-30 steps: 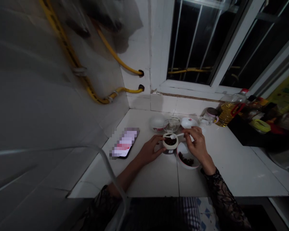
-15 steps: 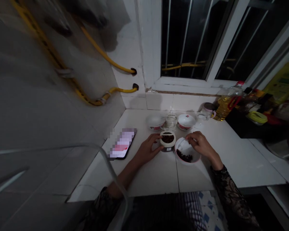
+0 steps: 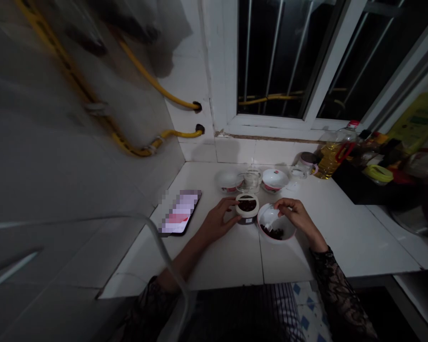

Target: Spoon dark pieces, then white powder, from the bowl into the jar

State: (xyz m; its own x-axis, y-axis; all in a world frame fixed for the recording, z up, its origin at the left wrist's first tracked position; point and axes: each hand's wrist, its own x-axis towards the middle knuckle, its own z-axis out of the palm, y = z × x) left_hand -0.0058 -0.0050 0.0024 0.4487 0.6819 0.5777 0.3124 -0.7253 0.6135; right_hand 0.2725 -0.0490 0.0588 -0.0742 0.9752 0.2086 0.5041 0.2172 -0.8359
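My left hand (image 3: 220, 218) is closed round the left side of a small tub (image 3: 248, 219) with a pale rim, its thumb and fingers against the wall. Dark brown contents fill the tub nearly to the top. Right beside it stands a white bowl (image 3: 288, 232) with a pinkish rim, holding dark crumbly bits (image 3: 274, 232). Over the bowl's far right edge, my right hand (image 3: 295, 213) pinches a small white spoon (image 3: 268, 225), whose tip reaches down to the dark bits. Its handle is mostly hidden by the fingers.
Behind the tub are two patterned bowls (image 3: 275, 179) and a clear glass container (image 3: 250, 181). A phone (image 3: 183, 213) lies at the left by the wall. A mug (image 3: 308, 163), an oil bottle (image 3: 330, 154) and a black tray (image 3: 360, 183) of seasonings stand at the right.
My right hand has turned slightly, and the white spoon now shows down in the bowl at the dark bits. My left hand stays on the tub.
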